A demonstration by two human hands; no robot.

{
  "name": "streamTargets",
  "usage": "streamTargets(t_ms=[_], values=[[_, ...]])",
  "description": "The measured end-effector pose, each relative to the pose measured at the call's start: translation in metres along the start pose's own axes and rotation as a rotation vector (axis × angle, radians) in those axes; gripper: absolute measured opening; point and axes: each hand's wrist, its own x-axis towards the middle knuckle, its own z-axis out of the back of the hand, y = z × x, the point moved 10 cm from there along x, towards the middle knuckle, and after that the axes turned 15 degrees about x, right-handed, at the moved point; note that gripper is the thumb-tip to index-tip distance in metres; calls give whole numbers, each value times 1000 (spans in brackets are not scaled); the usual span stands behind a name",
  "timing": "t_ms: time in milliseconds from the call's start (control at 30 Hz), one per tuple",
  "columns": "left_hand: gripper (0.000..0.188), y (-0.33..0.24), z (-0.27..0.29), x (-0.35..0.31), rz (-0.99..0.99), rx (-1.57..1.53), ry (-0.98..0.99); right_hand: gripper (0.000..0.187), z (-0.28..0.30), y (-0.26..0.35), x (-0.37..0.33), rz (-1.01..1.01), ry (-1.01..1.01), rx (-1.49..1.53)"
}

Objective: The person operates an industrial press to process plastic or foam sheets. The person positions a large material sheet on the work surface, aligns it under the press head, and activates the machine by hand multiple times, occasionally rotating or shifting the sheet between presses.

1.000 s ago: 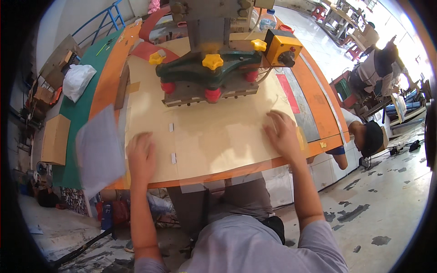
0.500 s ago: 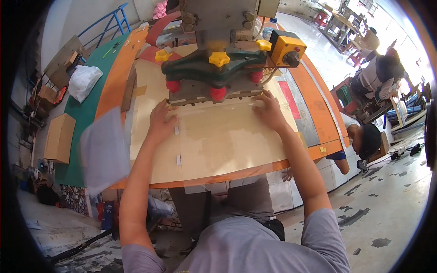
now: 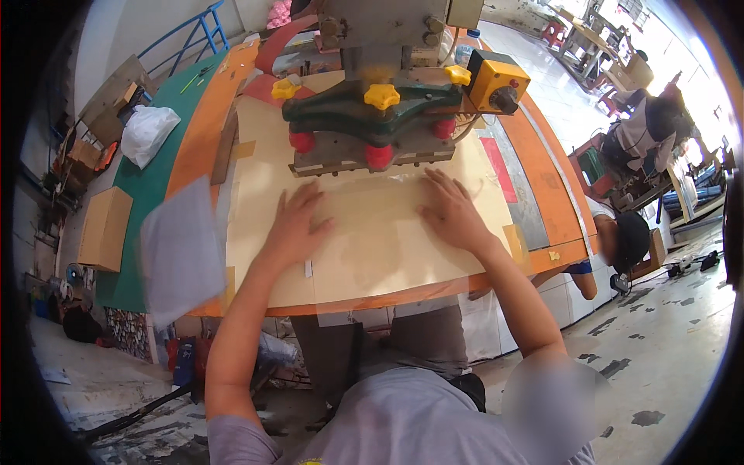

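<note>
A large cream sheet (image 3: 372, 267) lies on the orange table under a press head. Flat on its left part rests my left hand (image 3: 298, 222), fingers stretched toward the press. My right hand (image 3: 455, 215) lies on the right part of the same sheet, fingers spread and pointing at the press plate. Neither hand grips anything. Just beyond the fingertips is the metal press plate (image 3: 341, 160), held under a dark green bracket (image 3: 341, 108) with red knobs (image 3: 379, 156) and yellow star knobs (image 3: 382, 96). A thin clear film (image 3: 391, 304) hangs over the table's front edge.
A translucent sheet stack (image 3: 182, 252) sits left of the sheet, near a cardboard box (image 3: 105, 229) and a white bag (image 3: 147, 134). A yellow control box (image 3: 497, 82) juts from the press's right side. Another person (image 3: 629, 239) is low beside the table's right corner.
Both hands have drawn back from the plate's front corners toward me, and my left hand has also moved inward. Their fingers now lie on the cream sheet.
</note>
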Motion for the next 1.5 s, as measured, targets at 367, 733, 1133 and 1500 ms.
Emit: streamTargets(t_ms=[367, 733, 1133, 1500], values=[[66, -50, -10, -3, -72, 130, 49, 67, -29, 28, -5, 70, 66, -185], [68, -41, -17, 20, -49, 235, 16, 68, -34, 15, 16, 55, 71, -246], [65, -37, -17, 17, -51, 196, -63, 68, -35, 15, 18, 52, 67, -229], [62, -38, 21, -57, -1, 68, -70, 61, -6, 29, -40, 6, 70, -122]])
